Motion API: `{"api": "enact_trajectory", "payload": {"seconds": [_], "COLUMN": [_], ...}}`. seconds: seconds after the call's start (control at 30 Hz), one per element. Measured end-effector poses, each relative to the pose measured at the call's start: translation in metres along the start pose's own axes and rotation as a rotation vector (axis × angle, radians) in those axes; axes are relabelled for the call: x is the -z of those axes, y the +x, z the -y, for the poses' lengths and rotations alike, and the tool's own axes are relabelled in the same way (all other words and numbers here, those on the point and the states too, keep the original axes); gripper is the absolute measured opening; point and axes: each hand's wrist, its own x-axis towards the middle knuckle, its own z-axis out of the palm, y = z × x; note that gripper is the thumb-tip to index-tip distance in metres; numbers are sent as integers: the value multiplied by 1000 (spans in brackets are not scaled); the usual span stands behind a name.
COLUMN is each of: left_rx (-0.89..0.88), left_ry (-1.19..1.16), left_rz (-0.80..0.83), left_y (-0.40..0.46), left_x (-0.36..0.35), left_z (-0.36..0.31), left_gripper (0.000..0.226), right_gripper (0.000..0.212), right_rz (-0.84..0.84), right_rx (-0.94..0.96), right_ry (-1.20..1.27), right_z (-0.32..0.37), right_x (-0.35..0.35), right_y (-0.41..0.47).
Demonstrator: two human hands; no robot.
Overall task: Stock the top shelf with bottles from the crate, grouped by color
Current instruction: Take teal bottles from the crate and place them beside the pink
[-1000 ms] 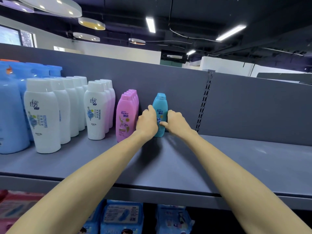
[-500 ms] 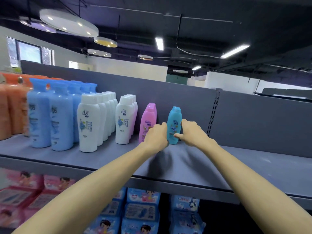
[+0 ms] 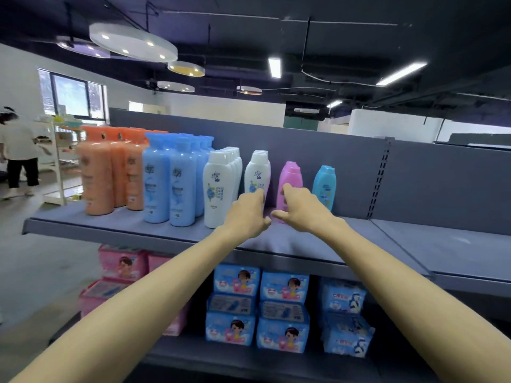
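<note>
Grouped by colour along the grey top shelf [image 3: 367,244] stand orange bottles [image 3: 96,172], tall blue bottles [image 3: 168,181], white bottles [image 3: 221,189], a row of pink bottles [image 3: 290,178] and a small teal bottle [image 3: 324,186] at the right end. My left hand [image 3: 247,214] hovers in front of the white and pink rows, fingers loosely curled, holding nothing. Beside it, my right hand [image 3: 301,210] hangs before the pink bottle, also with nothing in it, just left of the teal bottle. No crate is in view.
To the right of the teal bottle lies bare shelf, past a slotted upright [image 3: 378,178] into another section [image 3: 456,244]. Below are blue packs [image 3: 282,286] and pink packs [image 3: 121,264]. A person [image 3: 19,150] stands far left in the aisle.
Both hands have let go of the teal bottle and drawn back to the left. The view has pulled away and swung left, showing more of the shelf.
</note>
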Motion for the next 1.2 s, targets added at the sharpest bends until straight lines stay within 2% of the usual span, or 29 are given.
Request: {"api": "enact_trajectory", "payload": {"seconds": [0.13, 0.2, 0.3, 0.4, 0.63, 0.77, 1.0, 1.2], "left_rx": [-64, -77, -81, 2, 435, 626, 904, 1002], "left_ry": [69, 68, 71, 60, 6, 10, -35, -72], "left_rz": [-138, -220, -230, -99, 308, 511, 673, 669], "left_y": [-58, -93, -139, -185, -317, -389, -495, -543], "left_x": [29, 32, 15, -25, -126, -166, -263, -330], "left_z": [27, 44, 70, 98, 169, 200, 242, 278], "left_gripper": [30, 30, 29, 28, 31, 30, 59, 35], "right_gripper": [52, 50, 44, 41, 46, 45, 47, 50], "right_rz": [-41, -60, -12, 135, 523, 681, 872, 886], "right_rx": [63, 74, 98, 81, -18, -82, -116, -92], "right_ry": [167, 239, 257, 257, 249, 299, 357, 411], "right_z": [38, 53, 72, 82, 89, 91, 104, 122], "right_x": [-8, -20, -57, -111, -246, -318, -491, -636], "right_y": [-31, -50, -75, -98, -156, -183, -243, -279]}}
